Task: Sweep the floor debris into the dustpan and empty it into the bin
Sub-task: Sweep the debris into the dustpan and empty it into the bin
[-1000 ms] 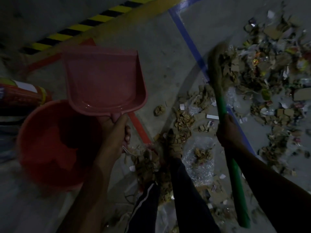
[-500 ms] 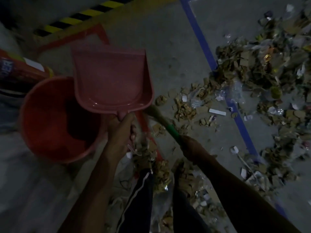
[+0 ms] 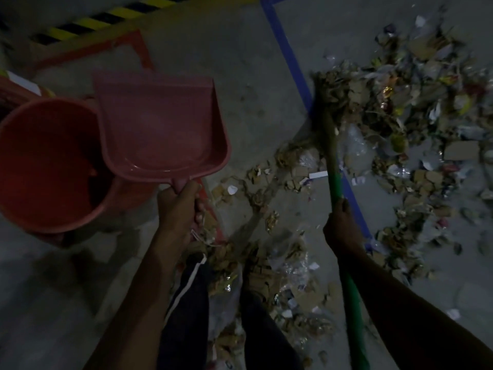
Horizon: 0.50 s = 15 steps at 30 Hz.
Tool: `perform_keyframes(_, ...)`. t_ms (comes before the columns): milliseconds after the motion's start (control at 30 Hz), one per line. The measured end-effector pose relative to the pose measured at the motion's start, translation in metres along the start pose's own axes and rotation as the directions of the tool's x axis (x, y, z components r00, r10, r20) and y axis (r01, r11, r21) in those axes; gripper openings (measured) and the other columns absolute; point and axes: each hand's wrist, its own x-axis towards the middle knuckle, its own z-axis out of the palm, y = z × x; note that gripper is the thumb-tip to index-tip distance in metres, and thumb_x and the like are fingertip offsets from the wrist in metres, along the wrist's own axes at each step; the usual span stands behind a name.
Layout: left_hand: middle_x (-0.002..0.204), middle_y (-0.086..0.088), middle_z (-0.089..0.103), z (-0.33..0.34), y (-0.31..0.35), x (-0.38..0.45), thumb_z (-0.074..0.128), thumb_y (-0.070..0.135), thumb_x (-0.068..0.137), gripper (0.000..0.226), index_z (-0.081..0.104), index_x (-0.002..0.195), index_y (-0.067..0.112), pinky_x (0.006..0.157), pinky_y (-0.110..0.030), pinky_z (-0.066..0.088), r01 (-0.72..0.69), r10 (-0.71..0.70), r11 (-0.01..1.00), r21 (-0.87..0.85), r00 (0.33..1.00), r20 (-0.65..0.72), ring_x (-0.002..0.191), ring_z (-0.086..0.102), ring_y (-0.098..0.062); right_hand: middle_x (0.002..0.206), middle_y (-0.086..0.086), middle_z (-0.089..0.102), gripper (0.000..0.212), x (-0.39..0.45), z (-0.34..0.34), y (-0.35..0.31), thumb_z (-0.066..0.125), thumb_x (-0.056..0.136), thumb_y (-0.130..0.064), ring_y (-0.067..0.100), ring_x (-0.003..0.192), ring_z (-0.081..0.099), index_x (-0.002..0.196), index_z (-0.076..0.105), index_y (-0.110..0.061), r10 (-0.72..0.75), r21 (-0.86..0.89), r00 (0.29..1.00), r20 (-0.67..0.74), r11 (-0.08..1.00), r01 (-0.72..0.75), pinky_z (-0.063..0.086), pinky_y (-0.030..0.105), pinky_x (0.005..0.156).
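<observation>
Head view, dim light. The left hand [image 3: 178, 206] is curled round the short handle of the pink dustpan [image 3: 162, 124], which it holds above the floor [image 3: 240, 76] with the open pan facing the camera; no debris shows in it. The dustpan's left edge overlaps the rim of the red bin [image 3: 50, 166], which stands on the floor just left of the dustpan and looks dark inside. The right hand [image 3: 342, 228] is wrapped round the green shaft of the broom [image 3: 334, 172], right of the dustpan; the broom head reaches up into the debris [image 3: 400, 108], a wide scatter of cardboard scraps, paper and clear plastic lying to the dustpan's right and below it, around the person's dark trouser legs [image 3: 186, 303]. A blue tape line [image 3: 288, 57] runs across the floor between the dustpan and the main heap. A black-and-yellow hazard stripe [image 3: 88, 22] and a red frame [image 3: 106, 46] lie beyond the dustpan, at the top left.
</observation>
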Motion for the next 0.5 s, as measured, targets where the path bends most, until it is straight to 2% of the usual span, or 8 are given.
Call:
perform_keyframes(67, 0.046, 0.000, 0.049, 0.000, -0.009, -0.005, 0.060, 0.018, 0.090, 0.031, 0.047, 0.063, 0.015, 0.041, -0.020, 0.027, 0.001, -0.002, 1.000, -0.022, 1.000, -0.012, 0.032, 0.035, -0.012, 0.157, 0.015, 0.022, 0.065, -0.005, 0.008, 0.000, 0.048, 0.098, -0.008, 0.029, 0.078, 0.052, 0.153, 0.013, -0.004, -0.050, -0.004, 0.998, -0.036, 0.999, 0.050, 0.041, 0.036, 0.057)
perform_keyframes(133, 0.044, 0.000, 0.048, 0.001, -0.016, -0.010, 0.060, 0.015, 0.091, 0.032, 0.047, 0.061, 0.013, 0.039, -0.017, 0.027, 0.000, -0.002, 0.998, -0.065, 1.000, -0.025, 0.031, 0.035, -0.012, 0.160, 0.014, 0.018, 0.061, -0.014, 0.019, -0.005, 0.046, 0.100, -0.010, 0.030, 0.079, 0.058, 0.153, 0.015, -0.005, -0.133, 0.043, 0.990, -0.054, 0.990, 0.135, 0.043, 0.035, 0.057)
perform_keyframes(233, 0.041, -0.001, 0.045, 0.000, -0.027, -0.012, 0.058, 0.014, 0.093, 0.036, 0.045, 0.060, 0.011, 0.036, -0.013, 0.028, 0.008, -0.011, 0.996, -0.090, 0.999, -0.035, 0.027, 0.034, -0.011, 0.155, 0.015, 0.026, 0.058, -0.026, 0.043, -0.020, 0.046, 0.099, -0.008, 0.024, 0.078, 0.057, 0.151, 0.022, -0.003, -0.306, 0.172, 0.951, -0.038, 0.936, 0.308, 0.040, 0.026, 0.056)
perform_keyframes(300, 0.041, 0.000, 0.045, -0.006, -0.036, -0.009, 0.057, 0.015, 0.094, 0.037, 0.045, 0.059, 0.012, 0.035, -0.013, 0.027, 0.002, -0.005, 0.996, -0.090, 0.999, -0.041, 0.026, 0.034, -0.010, 0.150, 0.018, 0.034, 0.055, -0.035, 0.061, -0.029, 0.045, 0.099, -0.010, 0.028, 0.088, 0.058, 0.151, 0.027, -0.004, -0.422, 0.223, 0.906, 0.009, 0.884, 0.410, 0.042, 0.029, 0.065)
perform_keyframes(367, 0.042, 0.001, 0.044, -0.012, -0.045, -0.007, 0.056, 0.017, 0.095, 0.039, 0.044, 0.057, 0.013, 0.035, -0.014, 0.026, -0.003, -0.003, 0.993, -0.116, 0.998, -0.056, 0.027, 0.032, -0.010, 0.149, 0.019, 0.036, 0.056, -0.042, 0.081, -0.037, 0.044, 0.099, -0.012, 0.036, 0.104, 0.059, 0.152, 0.028, -0.006, -0.530, 0.224, 0.845, 0.078, 0.835, 0.503, 0.051, 0.038, 0.075)
perform_keyframes(400, 0.042, 0.001, 0.044, -0.014, -0.049, -0.006, 0.055, 0.017, 0.095, 0.040, 0.043, 0.057, 0.014, 0.035, -0.013, 0.026, -0.006, -0.002, 0.992, -0.129, 0.998, -0.064, 0.028, 0.032, -0.010, 0.151, 0.018, 0.035, 0.057, -0.046, 0.090, -0.039, 0.044, 0.098, -0.012, 0.037, 0.106, 0.060, 0.153, 0.027, -0.007, -0.572, 0.208, 0.811, 0.118, 0.813, 0.543, 0.054, 0.042, 0.078)
perform_keyframes(500, 0.042, 0.002, 0.044, -0.021, -0.059, -0.004, 0.055, 0.016, 0.095, 0.035, 0.042, 0.062, 0.016, 0.037, -0.012, 0.025, -0.019, 0.005, 0.989, -0.144, 0.995, -0.096, 0.028, 0.032, -0.010, 0.153, 0.016, 0.035, 0.059, -0.056, 0.109, -0.039, 0.044, 0.098, -0.013, 0.034, 0.099, 0.062, 0.154, 0.026, -0.012, -0.632, 0.134, 0.741, 0.226, 0.774, 0.619, 0.054, 0.036, 0.071)
